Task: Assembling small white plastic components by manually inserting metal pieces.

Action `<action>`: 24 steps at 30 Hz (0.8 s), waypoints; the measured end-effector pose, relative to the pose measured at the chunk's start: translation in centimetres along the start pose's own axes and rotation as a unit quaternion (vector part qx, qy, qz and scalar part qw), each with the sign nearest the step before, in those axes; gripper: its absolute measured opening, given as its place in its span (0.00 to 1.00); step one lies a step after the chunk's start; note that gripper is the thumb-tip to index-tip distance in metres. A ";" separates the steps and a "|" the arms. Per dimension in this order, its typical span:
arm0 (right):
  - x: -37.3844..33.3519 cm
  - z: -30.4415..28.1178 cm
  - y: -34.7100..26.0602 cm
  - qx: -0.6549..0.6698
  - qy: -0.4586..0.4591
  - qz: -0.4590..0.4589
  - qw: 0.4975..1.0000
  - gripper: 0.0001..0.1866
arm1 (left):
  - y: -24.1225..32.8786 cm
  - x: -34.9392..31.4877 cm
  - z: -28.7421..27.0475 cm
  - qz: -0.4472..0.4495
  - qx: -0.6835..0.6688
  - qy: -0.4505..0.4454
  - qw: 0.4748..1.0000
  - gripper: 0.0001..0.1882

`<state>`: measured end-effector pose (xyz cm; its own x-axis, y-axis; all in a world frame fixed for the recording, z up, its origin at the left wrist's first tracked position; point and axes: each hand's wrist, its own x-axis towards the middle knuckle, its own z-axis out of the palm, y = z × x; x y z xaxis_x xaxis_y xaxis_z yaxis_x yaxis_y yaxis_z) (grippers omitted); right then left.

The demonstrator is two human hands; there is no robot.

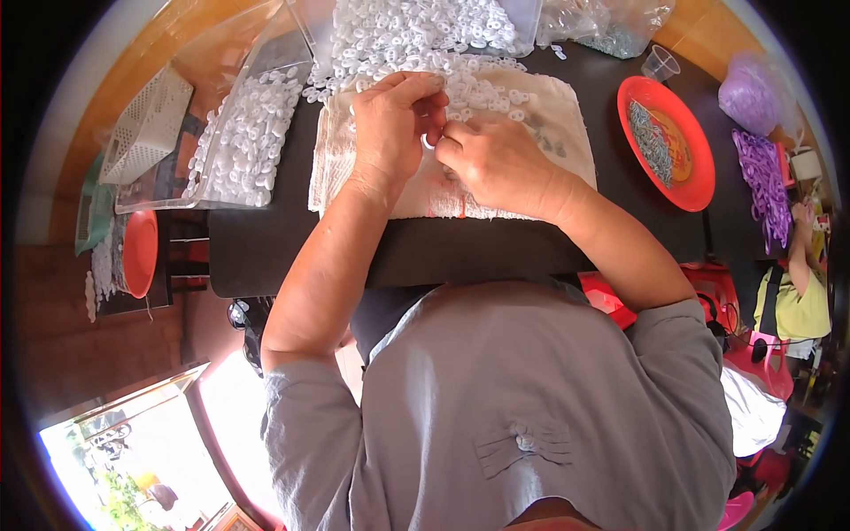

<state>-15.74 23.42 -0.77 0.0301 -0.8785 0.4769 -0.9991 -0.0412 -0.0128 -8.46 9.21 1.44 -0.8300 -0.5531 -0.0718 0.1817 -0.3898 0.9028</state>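
A dark table (241, 258) spans twelve o'clock, with an orange surface (714, 26) beyond, between one and two. Daylight glares through a bright opening (133, 434) at eight, below brown panelling (124, 367).

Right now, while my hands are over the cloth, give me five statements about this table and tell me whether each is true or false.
1. The red plate is to the right of the off-white cloth. True.
2. The right hand is resting in the red plate. False: the right hand is over the cloth, close to the left hand.
3. White oval pieces are heaped beyond the hands. True.
4. The purple strips lie at the left end of the table. False: the purple strips are at the right, past the red plate.
5. Gray pieces are piled in the red plate. True.
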 end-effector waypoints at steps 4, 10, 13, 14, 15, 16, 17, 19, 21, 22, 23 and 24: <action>-0.1 -0.2 0.0 -0.026 0.015 -0.015 0.999 0.05 | -0.1 -0.1 0.4 -0.002 -0.014 0.007 1.000 0.06; 0.1 -3.1 3.2 0.512 0.093 0.331 0.787 0.04 | -0.6 -0.6 0.9 0.027 0.007 0.019 0.999 0.05; -0.2 -4.2 4.7 0.544 0.114 0.383 0.738 0.05 | -0.8 -1.1 1.6 0.040 0.038 -0.008 0.998 0.05; -0.2 -4.2 4.8 0.553 0.117 0.395 0.724 0.06 | -0.9 -1.3 1.7 0.038 0.037 -0.009 0.999 0.05; -0.3 -4.2 4.9 0.562 0.120 0.407 0.710 0.06 | -0.9 -1.5 1.8 0.039 0.047 -0.013 0.998 0.05; -0.4 -4.2 5.0 0.562 0.120 0.408 0.710 0.06 | -1.0 -1.6 1.9 0.040 0.055 -0.016 0.998 0.05; -0.4 -4.1 5.1 0.572 0.125 0.402 0.704 0.07 | -1.0 -1.7 2.1 0.038 0.055 -0.015 0.998 0.05; -0.4 -3.9 5.0 0.582 0.129 0.397 0.698 0.07 | -1.0 -1.9 2.3 0.042 0.066 -0.011 0.997 0.05; -0.2 -4.0 4.7 0.565 0.125 0.395 0.713 0.07 | -1.0 -1.9 2.2 0.043 0.070 -0.008 0.997 0.05; -0.2 -4.0 4.6 0.566 0.124 0.395 0.713 0.07 | -1.0 -1.9 2.2 0.045 0.074 -0.005 0.996 0.05; -0.2 -4.0 4.5 0.563 0.122 0.391 0.718 0.07 | -1.0 -2.0 2.2 0.044 0.074 -0.004 0.996 0.05; -0.1 -4.0 4.4 0.561 0.120 0.387 0.722 0.07 | -1.0 -2.0 2.2 0.044 0.076 -0.002 0.996 0.05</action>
<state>-20.25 25.23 2.60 -0.6649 -0.7424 0.0827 -0.0559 -0.0609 -0.9966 -8.15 12.31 1.55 -0.8167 -0.5769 0.0114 0.1714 -0.2238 0.9595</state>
